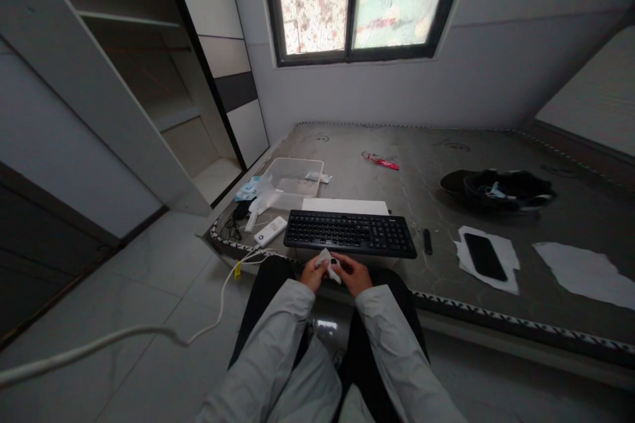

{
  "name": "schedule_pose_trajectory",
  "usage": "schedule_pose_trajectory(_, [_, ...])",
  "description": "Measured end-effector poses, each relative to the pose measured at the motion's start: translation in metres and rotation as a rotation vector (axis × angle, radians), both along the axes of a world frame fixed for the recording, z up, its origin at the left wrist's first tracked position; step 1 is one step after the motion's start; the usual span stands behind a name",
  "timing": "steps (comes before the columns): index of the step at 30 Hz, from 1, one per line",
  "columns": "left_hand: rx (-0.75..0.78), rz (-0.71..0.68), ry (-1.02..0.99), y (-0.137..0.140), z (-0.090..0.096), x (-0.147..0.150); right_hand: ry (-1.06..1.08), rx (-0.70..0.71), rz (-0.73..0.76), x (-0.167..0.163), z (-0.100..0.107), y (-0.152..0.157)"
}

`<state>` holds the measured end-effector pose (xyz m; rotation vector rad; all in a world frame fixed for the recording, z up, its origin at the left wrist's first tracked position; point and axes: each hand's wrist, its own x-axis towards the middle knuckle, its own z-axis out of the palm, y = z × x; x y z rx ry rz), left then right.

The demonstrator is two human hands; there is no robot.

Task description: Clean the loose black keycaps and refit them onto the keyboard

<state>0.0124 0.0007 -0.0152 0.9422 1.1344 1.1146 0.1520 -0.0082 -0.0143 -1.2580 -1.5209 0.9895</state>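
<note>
Just in front of the keyboard's near edge, my two hands come together over my lap. My left hand (312, 273) is closed on a crumpled white tissue (324, 256). Between the fingers of my right hand (356, 276) sits a small black piece (333, 262), too small to name surely, with part of the tissue against it. The black keyboard (350, 232) lies tilted slightly on the mattress, a white flat box (344, 206) behind it.
A clear plastic bin (297, 172) and a white power strip (270, 230) with a trailing cable are on the left. To the right lie a short black stick (427, 242), a phone (485, 256) on paper, another paper sheet (583, 269) and a dark cap (501, 190). A red packet (381, 161) lies farther back.
</note>
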Motion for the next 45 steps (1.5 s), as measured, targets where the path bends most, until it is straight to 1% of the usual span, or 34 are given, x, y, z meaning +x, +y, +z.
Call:
schedule_pose_trajectory(7, [-0.020, 0.013, 0.031, 0.001, 0.003, -0.001, 0.004, 0.018, -0.032, -0.001, 0.007, -0.001])
schedule_pose_trajectory(10, [0.003, 0.001, 0.058, 0.002, 0.005, -0.001, 0.045, 0.017, -0.066, -0.001, 0.006, 0.001])
schedule_pose_trajectory(13, [0.046, 0.016, 0.076, 0.003, 0.006, -0.002, 0.112, -0.040, -0.103, 0.000, 0.002, 0.005])
schedule_pose_trajectory(16, [0.067, 0.008, 0.111, 0.004, 0.002, -0.003, 0.231, -0.093, -0.147, 0.002, -0.004, 0.010])
schedule_pose_trajectory(19, [0.077, -0.010, 0.183, 0.006, -0.001, -0.005, 0.368, -0.108, -0.201, 0.006, -0.008, 0.016])
schedule_pose_trajectory(22, [0.128, -0.017, 0.304, 0.005, -0.001, -0.006, 0.477, -0.121, -0.261, 0.012, -0.012, 0.020])
schedule_pose_trajectory(25, [0.212, -0.021, 0.458, 0.002, 0.003, -0.007, 0.492, -0.115, -0.372, 0.018, -0.017, 0.023])
schedule_pose_trajectory(27, [0.253, -0.039, 0.535, 0.000, 0.005, -0.007, 0.446, -0.071, -0.450, 0.023, -0.017, 0.023])
schedule_pose_trajectory(29, [0.274, -0.067, 0.563, -0.001, 0.008, -0.008, 0.380, -0.030, -0.486, 0.029, -0.013, 0.023])
schedule_pose_trajectory(31, [0.282, -0.083, 0.559, -0.001, 0.009, -0.009, 0.275, -0.015, -0.464, 0.034, -0.004, 0.024])
schedule_pose_trajectory(34, [0.285, -0.092, 0.540, -0.001, 0.010, -0.011, 0.074, -0.020, -0.349, 0.043, 0.016, 0.034])
schedule_pose_trajectory(37, [0.290, -0.104, 0.527, 0.001, 0.010, -0.011, -0.060, -0.063, -0.231, 0.052, 0.032, 0.057])
schedule_pose_trajectory(39, [0.296, -0.113, 0.523, 0.001, 0.009, -0.011, -0.173, -0.086, -0.201, 0.059, 0.038, 0.077])
schedule_pose_trajectory(42, [0.309, -0.120, 0.510, 0.003, 0.009, -0.012, -0.394, -0.074, -0.164, 0.067, 0.041, 0.107])
schedule_pose_trajectory(45, [0.307, -0.114, 0.482, 0.005, 0.009, -0.015, -0.544, -0.052, -0.115, 0.071, 0.041, 0.129])
